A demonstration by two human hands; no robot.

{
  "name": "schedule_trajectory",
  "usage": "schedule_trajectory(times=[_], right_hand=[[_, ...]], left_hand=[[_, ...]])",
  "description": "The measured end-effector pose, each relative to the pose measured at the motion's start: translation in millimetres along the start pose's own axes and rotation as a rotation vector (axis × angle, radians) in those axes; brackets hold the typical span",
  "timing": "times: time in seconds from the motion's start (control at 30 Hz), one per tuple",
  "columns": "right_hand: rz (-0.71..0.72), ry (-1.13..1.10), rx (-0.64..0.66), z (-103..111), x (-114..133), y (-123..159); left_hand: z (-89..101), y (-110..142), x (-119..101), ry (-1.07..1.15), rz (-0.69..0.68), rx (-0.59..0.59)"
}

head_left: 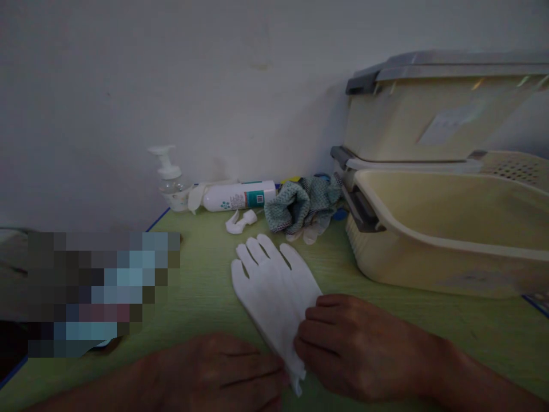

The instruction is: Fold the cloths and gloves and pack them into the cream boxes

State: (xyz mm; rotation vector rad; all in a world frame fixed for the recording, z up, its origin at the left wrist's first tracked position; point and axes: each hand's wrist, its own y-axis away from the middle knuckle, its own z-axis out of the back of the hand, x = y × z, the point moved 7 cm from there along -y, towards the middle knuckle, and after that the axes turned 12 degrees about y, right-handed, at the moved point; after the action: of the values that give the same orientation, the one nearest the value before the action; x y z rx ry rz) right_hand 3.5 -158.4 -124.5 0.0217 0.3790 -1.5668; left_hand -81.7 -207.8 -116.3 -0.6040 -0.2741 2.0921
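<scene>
A white glove (274, 286) lies on the green table, its fingers pointing away from me and its cuff towards me. My right hand (355, 343) is closed with curled fingers on the glove's right edge, near the cuff. Low in the view, my left hand (227, 372) meets the left side of the cuff, fingers pressed together; its fingertips are partly hidden. Beyond the glove's fingers lies a white spray nozzle (241, 222), apart from both hands.
Along the wall are a pump bottle (170, 186), a white bottle lying on its side (238, 195) and a crumpled grey-green cloth (300, 200). At right, a cream basket (386, 257) stands before a lidded storage box (412, 126). A pixelated patch covers something on the table's left (180, 320).
</scene>
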Motion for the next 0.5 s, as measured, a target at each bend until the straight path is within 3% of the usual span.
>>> schedule_trajectory(times=[0.1, 0.3, 0.5], right_hand=[[-0.014, -0.011, -0.042, 3.4, -0.9, -0.6], [-0.092, -0.037, -0.244, 25.0, -1.5, -1.1], [0.031, -0.061, -0.062, 6.6, 6.7, -4.0]], left_hand=[[-3.2, 3.4, -1.1, -0.002, -0.026, 0.038], [-10.4, 7.8, 3.9, 0.018, 0.073, -0.109], [-18.5, 7.5, 5.9, 0.028, -0.01, -0.002]])
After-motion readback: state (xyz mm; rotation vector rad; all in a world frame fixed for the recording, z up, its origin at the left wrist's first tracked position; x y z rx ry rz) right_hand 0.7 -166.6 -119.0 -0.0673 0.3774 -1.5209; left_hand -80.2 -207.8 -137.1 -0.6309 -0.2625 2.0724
